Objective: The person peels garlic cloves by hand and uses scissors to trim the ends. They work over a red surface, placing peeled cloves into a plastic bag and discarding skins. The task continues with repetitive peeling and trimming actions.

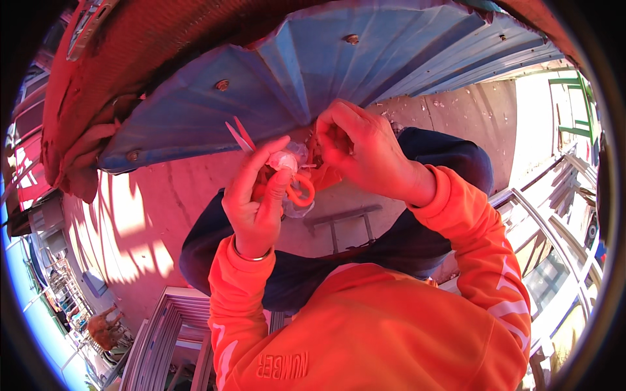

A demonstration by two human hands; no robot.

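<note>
In my left hand (253, 199) is a pair of scissors (302, 193) with an orange loop handle, its pointed blades sticking out past the fingers, away from me. Thumb and index finger of the same hand pinch a small whitish piece (283, 161). Clear, crumpled-looking plastic (298, 210) shows around the handle. My right hand (365, 151) is closed just to the right, fingertips pressed together; whatever they hold is hidden. Some orange material (325, 177) hangs between the two hands, its kind unclear.
A blue ribbed metal sheet (313, 55) with rusty bolts slopes just beyond my hands. Reddish cloth (156, 39) drapes over it. Below are my dark-trousered knees (450, 156). Stacked frames (173, 332) stand lower left, near a brown animal (104, 329). More pale frames (548, 228) lean at right.
</note>
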